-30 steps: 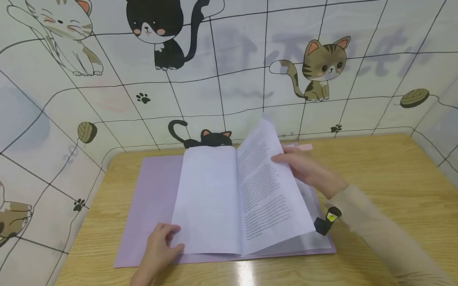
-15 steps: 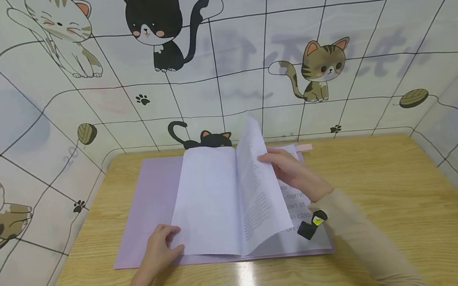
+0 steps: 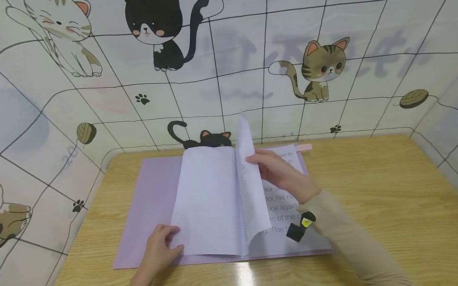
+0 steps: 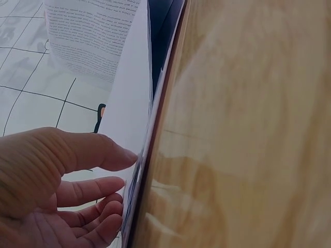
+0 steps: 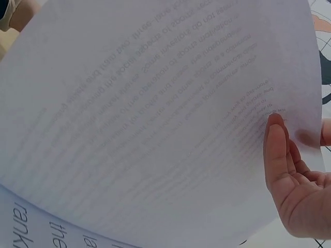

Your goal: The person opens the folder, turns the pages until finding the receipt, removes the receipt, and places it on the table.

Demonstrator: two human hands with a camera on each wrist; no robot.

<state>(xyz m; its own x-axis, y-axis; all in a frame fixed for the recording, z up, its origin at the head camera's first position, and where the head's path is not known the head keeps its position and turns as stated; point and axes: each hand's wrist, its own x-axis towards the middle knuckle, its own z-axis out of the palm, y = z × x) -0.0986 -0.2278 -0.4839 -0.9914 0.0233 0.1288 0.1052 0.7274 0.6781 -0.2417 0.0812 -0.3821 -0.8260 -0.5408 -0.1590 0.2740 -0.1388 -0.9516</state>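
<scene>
A purple folder (image 3: 152, 198) lies spread on the wooden table with a stack of white sheets inside, opened like a book. My right hand (image 3: 282, 173) pinches the outer edge of a raised page (image 3: 251, 188), which stands nearly upright and curves near the middle fold. In the right wrist view, thumb and fingers sit on opposite sides of that page (image 5: 139, 103), and print shows through it. My left hand (image 3: 159, 247) rests at the lower left corner of the blank-looking left page (image 3: 207, 198). Its thumb and fingertips touch the page edge in the left wrist view.
Under the raised page lies a sheet with large print (image 3: 284, 212). A pink tab (image 3: 304, 147) sticks out at the folder's upper right. The wooden table (image 3: 381, 191) extends to both sides, bounded by a cat-patterned backdrop (image 3: 239, 84).
My right hand has moved left, swinging the page from a low slant to nearly upright. More large print shows beneath it. The left hand has stayed put.
</scene>
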